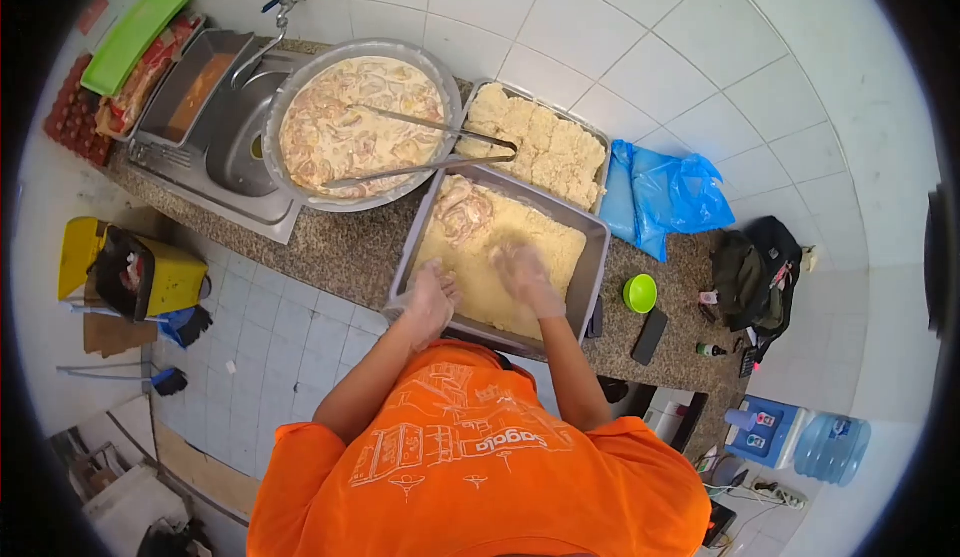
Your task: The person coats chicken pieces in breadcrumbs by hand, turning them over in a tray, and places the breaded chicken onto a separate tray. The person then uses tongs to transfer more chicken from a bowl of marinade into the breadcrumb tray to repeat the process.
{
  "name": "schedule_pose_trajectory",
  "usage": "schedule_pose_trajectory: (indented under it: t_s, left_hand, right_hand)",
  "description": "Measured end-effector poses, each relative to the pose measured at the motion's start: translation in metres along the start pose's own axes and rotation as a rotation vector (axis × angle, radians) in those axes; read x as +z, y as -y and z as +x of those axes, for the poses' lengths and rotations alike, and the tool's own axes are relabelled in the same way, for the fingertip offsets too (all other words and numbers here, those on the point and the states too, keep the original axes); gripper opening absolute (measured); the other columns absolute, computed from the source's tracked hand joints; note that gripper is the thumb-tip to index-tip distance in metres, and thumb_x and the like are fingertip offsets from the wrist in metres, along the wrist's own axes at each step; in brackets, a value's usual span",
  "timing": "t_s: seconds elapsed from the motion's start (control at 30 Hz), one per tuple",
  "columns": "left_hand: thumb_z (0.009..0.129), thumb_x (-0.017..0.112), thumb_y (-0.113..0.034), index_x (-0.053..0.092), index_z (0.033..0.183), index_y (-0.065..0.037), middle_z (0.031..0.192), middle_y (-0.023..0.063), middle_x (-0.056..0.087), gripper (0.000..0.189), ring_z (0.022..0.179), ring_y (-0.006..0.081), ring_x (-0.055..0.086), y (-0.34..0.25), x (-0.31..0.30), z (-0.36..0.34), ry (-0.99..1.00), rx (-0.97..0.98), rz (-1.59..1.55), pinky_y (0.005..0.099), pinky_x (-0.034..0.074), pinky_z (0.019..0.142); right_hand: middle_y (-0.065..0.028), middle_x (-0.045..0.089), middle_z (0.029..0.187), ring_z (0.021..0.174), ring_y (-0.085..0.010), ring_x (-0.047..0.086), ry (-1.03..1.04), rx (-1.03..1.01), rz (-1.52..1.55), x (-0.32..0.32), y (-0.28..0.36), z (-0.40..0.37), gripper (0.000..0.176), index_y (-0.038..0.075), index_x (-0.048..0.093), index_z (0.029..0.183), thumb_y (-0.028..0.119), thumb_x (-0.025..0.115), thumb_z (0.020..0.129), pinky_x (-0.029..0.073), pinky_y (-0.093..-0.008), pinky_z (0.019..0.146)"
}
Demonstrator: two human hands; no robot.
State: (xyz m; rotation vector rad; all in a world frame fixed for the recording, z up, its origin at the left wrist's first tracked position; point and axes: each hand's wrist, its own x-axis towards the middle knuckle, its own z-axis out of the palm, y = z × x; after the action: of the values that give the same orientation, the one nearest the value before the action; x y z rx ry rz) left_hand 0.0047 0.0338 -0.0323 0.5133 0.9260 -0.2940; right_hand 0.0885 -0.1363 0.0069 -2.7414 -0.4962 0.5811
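Note:
Both my hands are in clear plastic gloves over a grey bin (599,267) of pale breading crumbs (490,302). My left hand (430,295) is at the bin's left side, its fingers loosely curved and apart over the crumbs. Right of it, my right hand (522,272) is down in the crumbs; its fingers are blurred and partly coated. Beyond my hands, raw chicken pieces (463,215) lie on the crumbs in the far left corner. Long metal tongs (430,167) rest across a big round basin (283,172) of chicken pieces in creamy batter (350,107).
A tray of breaded chicken (535,142) stands behind the bin, with blue plastic bags (665,192) beside it. A green bowl (640,294) and a black phone (650,337) are on the right counter. Left are the sink (245,147), tap (285,7) and yellow trash bin (175,277).

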Motion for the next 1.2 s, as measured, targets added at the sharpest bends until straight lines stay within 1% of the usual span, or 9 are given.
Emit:
schedule_pose_trajectory:
  t_s: [0.1, 0.2, 0.43, 0.53, 0.63, 0.7, 1.03, 1.13, 1.2]
  left_hand:
    - [0.094, 0.044, -0.035, 0.017, 0.143, 0.002, 0.141, 0.025, 0.028, 0.067, 0.134, 0.038, 0.025, -0.003, 0.003, -0.009, -0.018, 0.031, -0.015, 0.0497, 0.021, 0.111]
    - [0.094, 0.044, -0.037, 0.017, 0.143, 0.002, 0.142, 0.0251, 0.027, 0.068, 0.134, 0.0381, 0.024, -0.004, -0.002, -0.01, 0.016, 0.052, -0.016, 0.0496, 0.021, 0.111]
    - [0.093, 0.046, -0.039, 0.018, 0.143, 0.001, 0.142, 0.0245, 0.028, 0.069, 0.134, 0.0379, 0.025, -0.001, -0.005, -0.002, 0.046, 0.06, 0.002, 0.0487, 0.022, 0.11]
    - [0.092, 0.047, -0.038, 0.02, 0.141, 0.002, 0.139, 0.0236, 0.03, 0.069, 0.132, 0.0373, 0.027, 0.002, -0.004, -0.004, 0.048, 0.059, 0.012, 0.0482, 0.023, 0.11]
    - [0.092, 0.048, -0.037, 0.023, 0.139, 0.003, 0.138, 0.023, 0.031, 0.067, 0.13, 0.0363, 0.029, -0.002, -0.003, -0.004, 0.033, 0.055, 0.002, 0.0477, 0.025, 0.108]
    - [0.092, 0.048, -0.036, 0.024, 0.138, 0.003, 0.137, 0.023, 0.031, 0.065, 0.129, 0.0358, 0.03, -0.002, -0.004, -0.003, 0.023, 0.033, -0.036, 0.0473, 0.026, 0.108]
    - [0.09, 0.049, -0.038, 0.022, 0.138, 0.004, 0.13, 0.0209, 0.034, 0.069, 0.121, 0.0329, 0.034, -0.004, -0.005, 0.003, 0.044, 0.044, -0.013, 0.0459, 0.03, 0.103]
    - [0.09, 0.049, -0.038, 0.021, 0.138, 0.006, 0.134, 0.0225, 0.032, 0.07, 0.127, 0.035, 0.03, -0.003, -0.007, 0.003, 0.025, 0.034, -0.044, 0.0472, 0.027, 0.107]
    - [0.09, 0.049, -0.037, 0.021, 0.138, 0.006, 0.135, 0.0231, 0.031, 0.07, 0.13, 0.0358, 0.028, -0.005, -0.007, 0.001, 0.011, 0.039, -0.073, 0.0474, 0.025, 0.109]
  right_hand:
    - [-0.0249, 0.059, 0.104, 0.095, -0.0402, 0.057, -0.594, -0.155, -0.097, 0.017, -0.026, 0.045, 0.039, 0.0, 0.059, 0.106, 0.032, 0.039, 0.096, 0.044, -0.0482, 0.085]
    - [-0.0212, 0.06, 0.107, 0.095, -0.0409, 0.057, -0.059, -0.294, -0.617, 0.08, -0.07, 0.055, 0.039, 0.003, 0.06, 0.106, 0.035, 0.04, 0.096, 0.044, -0.0483, 0.086]
    - [-0.0198, 0.061, 0.109, 0.1, -0.0406, 0.055, -0.105, -0.086, -0.109, 0.021, -0.021, 0.033, 0.037, 0.005, 0.058, 0.113, 0.033, 0.046, 0.093, 0.042, -0.0484, 0.089]
    - [-0.0217, 0.06, 0.11, 0.102, -0.0389, 0.055, -0.395, -0.323, -0.216, 0.064, -0.078, 0.063, 0.04, 0.006, 0.056, 0.118, 0.035, 0.045, 0.093, 0.04, -0.0481, 0.092]
    - [-0.0239, 0.058, 0.114, 0.109, -0.0391, 0.052, -0.064, -0.524, -0.31, 0.055, -0.071, 0.031, 0.043, 0.007, 0.055, 0.122, 0.038, 0.041, 0.095, 0.039, -0.0466, 0.095]
    - [-0.0231, 0.056, 0.12, 0.114, -0.0382, 0.049, 0.062, -0.064, 0.16, 0.012, -0.03, 0.0, 0.045, 0.007, 0.053, 0.124, 0.039, 0.041, 0.095, 0.037, -0.0438, 0.098]
    - [-0.0252, 0.063, 0.096, 0.092, -0.0384, 0.06, 0.027, -0.085, 0.069, -0.001, -0.006, 0.011, 0.041, -0.001, 0.06, 0.107, 0.035, 0.049, 0.091, 0.046, -0.0426, 0.08]
    - [-0.0187, 0.066, 0.08, 0.077, -0.0354, 0.063, -0.301, 0.028, 0.279, 0.023, -0.013, 0.043, 0.035, -0.004, 0.063, 0.091, 0.03, 0.054, 0.088, 0.049, -0.0422, 0.072]
    - [-0.0089, 0.062, 0.078, 0.071, -0.0196, 0.058, -0.299, 0.346, 0.989, 0.035, -0.011, 0.064, 0.027, 0.002, 0.061, 0.096, 0.026, 0.06, 0.086, 0.045, -0.0319, 0.059]
